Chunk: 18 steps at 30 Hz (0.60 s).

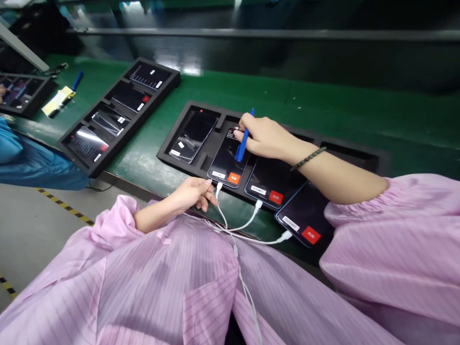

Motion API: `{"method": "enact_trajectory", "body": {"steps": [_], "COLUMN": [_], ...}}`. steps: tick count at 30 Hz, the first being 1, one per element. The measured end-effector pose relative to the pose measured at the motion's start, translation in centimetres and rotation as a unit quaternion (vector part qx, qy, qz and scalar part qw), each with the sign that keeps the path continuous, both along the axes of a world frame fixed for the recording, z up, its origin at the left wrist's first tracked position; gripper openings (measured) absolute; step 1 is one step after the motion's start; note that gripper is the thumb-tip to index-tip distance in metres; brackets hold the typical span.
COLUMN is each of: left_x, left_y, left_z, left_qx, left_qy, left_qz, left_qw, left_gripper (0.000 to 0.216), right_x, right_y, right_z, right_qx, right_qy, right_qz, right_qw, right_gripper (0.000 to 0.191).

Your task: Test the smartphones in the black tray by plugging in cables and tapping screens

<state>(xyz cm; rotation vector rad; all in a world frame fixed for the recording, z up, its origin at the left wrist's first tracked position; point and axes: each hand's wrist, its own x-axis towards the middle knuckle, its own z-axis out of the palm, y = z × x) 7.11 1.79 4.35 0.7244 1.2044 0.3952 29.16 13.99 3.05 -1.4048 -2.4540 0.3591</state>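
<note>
The right hand (260, 136) is grasping a blue pen (244, 145) while reaching over the labelled phone (227, 155), its fingertips hovering at or just above the top of the screen. That phone is lying second from the left in a black tray (175, 130) on the green desk (138, 146), and a white plug (219, 187) is joining its lower edge. The left hand (194, 192) is curling loosely just beside that plug; whether it is pinching the cable, one cannot tell. An uncabled phone (194, 136) is lying at the tray's left end, while a third phone (268, 175) and a fourth phone (302, 218) are lying to the right, each trailing a white cable. Farther left, another tray (138, 110) is holding more phones, and a blue sleeve (39, 158) is showing near it.
</note>
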Motion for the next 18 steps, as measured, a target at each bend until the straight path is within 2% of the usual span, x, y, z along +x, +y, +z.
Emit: {"method": "enact_trajectory", "body": {"steps": [3,8,12,16,18], "left_x": [0.2,0.5,0.5,0.4,0.1], "left_y": [0.2,0.7,1.0,1.3,1.6], "left_z": [0.4,1.3,1.3,1.0,0.8], "left_qx": [-0.029,-0.107,-0.121,-0.133,-0.147], "left_qy": [0.009,0.006,-0.001,-0.016,-0.036], "left_qz": [0.020,0.011,0.001,-0.004,-0.013], "left_qw": [0.999,0.994,0.993,0.991,0.988], "left_gripper": [0.037,0.037,0.035,0.035,0.035], "right_x": [0.2,0.1,0.0,-0.3,-0.5], "right_y": [-0.1,0.0,0.0,-0.4,-0.6], "right_z": [-0.1,0.0,0.3,1.4,2.0], "right_qx": [-0.002,-0.013,-0.027,-0.058,-0.067], "right_qy": [0.021,0.025,0.028,-0.024,-0.050], "right_qz": [0.000,-0.004,-0.005,-0.022,-0.024], "right_qw": [1.000,1.000,0.999,0.998,0.996], "right_gripper": [0.024,0.021,0.020,0.022,0.029]}}
